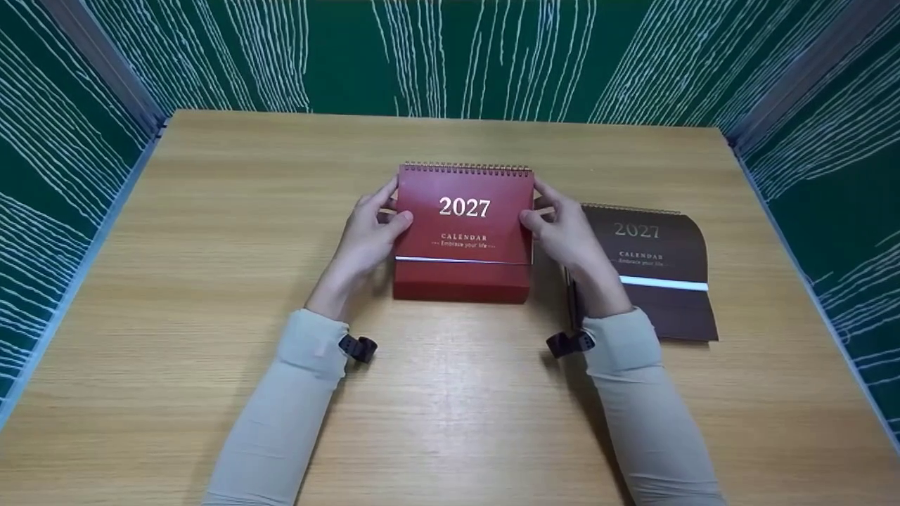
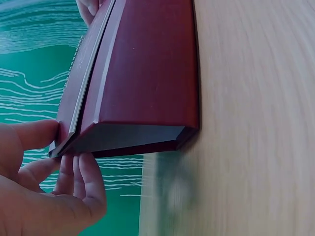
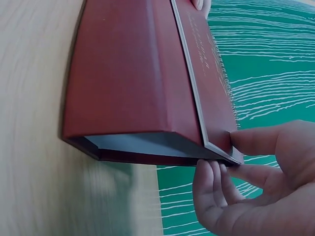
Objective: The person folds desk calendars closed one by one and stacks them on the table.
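A red 2027 desk calendar (image 1: 464, 225) with a spiral binding along its top stands propped up on the wooden table. At its left side edge my left hand (image 1: 369, 228) pinches it, thumb on the front cover and fingers behind. My right hand (image 1: 562, 225) grips the opposite edge the same way. Both wrist views show the calendar's hollow folded base (image 2: 147, 64) resting on the table, with the thumb (image 3: 256, 140) on the cover and fingertips curled at the back.
A dark brown 2027 calendar (image 1: 661, 246) with a pale band lies to the right, partly behind my right forearm. Green partitions (image 1: 344, 56) with white streaks surround the wooden table (image 1: 211, 211) at the back and sides.
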Demonstrator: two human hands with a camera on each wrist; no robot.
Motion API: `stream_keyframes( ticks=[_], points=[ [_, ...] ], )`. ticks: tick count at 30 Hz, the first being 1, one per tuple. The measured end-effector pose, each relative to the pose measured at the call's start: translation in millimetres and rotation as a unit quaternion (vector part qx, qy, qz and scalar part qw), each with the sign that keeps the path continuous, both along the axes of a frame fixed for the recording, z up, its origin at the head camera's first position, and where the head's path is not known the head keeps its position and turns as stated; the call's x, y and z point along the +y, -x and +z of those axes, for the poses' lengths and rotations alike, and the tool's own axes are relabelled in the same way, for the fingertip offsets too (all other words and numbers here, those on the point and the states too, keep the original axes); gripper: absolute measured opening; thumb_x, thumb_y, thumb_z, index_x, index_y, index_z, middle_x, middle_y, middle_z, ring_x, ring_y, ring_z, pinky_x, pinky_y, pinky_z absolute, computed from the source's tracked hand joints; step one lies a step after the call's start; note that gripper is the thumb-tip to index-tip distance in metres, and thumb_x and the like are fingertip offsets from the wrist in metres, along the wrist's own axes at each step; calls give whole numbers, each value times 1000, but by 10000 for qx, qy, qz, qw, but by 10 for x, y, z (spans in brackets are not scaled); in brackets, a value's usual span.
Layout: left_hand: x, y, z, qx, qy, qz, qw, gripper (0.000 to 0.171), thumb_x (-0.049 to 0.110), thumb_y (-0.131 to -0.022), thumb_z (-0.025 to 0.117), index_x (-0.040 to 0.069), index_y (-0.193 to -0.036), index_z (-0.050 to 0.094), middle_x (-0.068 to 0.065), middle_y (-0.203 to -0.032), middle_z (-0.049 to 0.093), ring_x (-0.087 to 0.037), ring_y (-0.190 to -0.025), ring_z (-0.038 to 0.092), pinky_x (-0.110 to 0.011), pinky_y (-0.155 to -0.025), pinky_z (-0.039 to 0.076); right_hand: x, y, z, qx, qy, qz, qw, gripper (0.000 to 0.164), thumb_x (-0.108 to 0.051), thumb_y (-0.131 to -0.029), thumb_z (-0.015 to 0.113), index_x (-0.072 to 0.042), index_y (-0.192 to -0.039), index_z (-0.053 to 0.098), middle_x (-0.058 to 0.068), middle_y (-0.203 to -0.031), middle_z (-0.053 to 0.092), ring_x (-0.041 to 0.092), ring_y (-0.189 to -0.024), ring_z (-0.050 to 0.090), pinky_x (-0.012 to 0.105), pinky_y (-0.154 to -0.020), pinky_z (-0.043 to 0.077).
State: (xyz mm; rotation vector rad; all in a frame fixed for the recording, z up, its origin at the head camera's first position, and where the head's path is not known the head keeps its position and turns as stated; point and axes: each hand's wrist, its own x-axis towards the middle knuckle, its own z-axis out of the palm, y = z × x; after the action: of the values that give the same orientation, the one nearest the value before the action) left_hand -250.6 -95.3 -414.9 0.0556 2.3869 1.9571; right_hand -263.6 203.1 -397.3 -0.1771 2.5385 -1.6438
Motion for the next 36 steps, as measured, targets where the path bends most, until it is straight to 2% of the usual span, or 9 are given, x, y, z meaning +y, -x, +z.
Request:
stream_keyframes(
  ticks=[5, 8, 16, 24, 31, 36],
  points=[
    [8, 11, -14, -125, -140, 15, 9998, 66, 8, -106, 61, 18, -166, 37, -17, -140, 42, -26, -122, 55, -33, -99, 55, -7, 8, -35, -2, 63, 62, 10000, 67, -5, -107, 54, -17, -169, 30, 22, -140, 51, 25, -105, 65, 28, -84, 57],
    [11, 22, -16, -139, -63, -53, 9999, 66, 8, -107, 60, 18, -167, 34, -18, -142, 42, -27, -127, 55, -35, -103, 54, -14, 13, -49, -53, 107, 48, 9999, 67, -6, -108, 54, -18, -169, 28, 22, -142, 52, 29, -112, 65, 30, -91, 57],
    [29, 34, -52, -129, 73, -47, 9999, 66, 7, -107, 60, 15, -167, 34, -20, -136, 43, -27, -124, 57, -35, -103, 53, -63, 22, -117, -26, -64, -64, 10000, 68, -7, -109, 54, -18, -170, 27, 17, -146, 53, 29, -119, 64, 38, -99, 57],
    [36, 45, -65, -369, -93, 72, 9992, 69, 4, -106, 59, 8, -167, 28, -20, -148, 39, -28, -127, 55, -33, -105, 53, -88, 18, -134, -260, 117, -56, 9996, 68, -6, -110, 54, -17, -170, 25, 16, -155, 47, 32, -125, 65, 37, -97, 60],
    [36, 47, -102, -472, -146, 78, 9987, 69, 3, -106, 59, 10, -168, 27, -19, -146, 40, -28, -129, 55, -33, -106, 54, -110, 23, -150, -189, 83, 40, 9998, 69, -5, -108, 55, -15, -170, 25, 16, -158, 47, 34, -123, 67, 37, -97, 60],
    [29, 34, -120, -510, 28, 67, 9987, 70, 5, -107, 60, 10, -168, 28, -18, -148, 41, -29, -134, 50, -36, -114, 46, -124, 22, -164, -271, -6, 61, 9996, 70, -6, -108, 55, -14, -170, 23, 16, -162, 43, 34, -123, 66, 40, -99, 59]
  ],
)
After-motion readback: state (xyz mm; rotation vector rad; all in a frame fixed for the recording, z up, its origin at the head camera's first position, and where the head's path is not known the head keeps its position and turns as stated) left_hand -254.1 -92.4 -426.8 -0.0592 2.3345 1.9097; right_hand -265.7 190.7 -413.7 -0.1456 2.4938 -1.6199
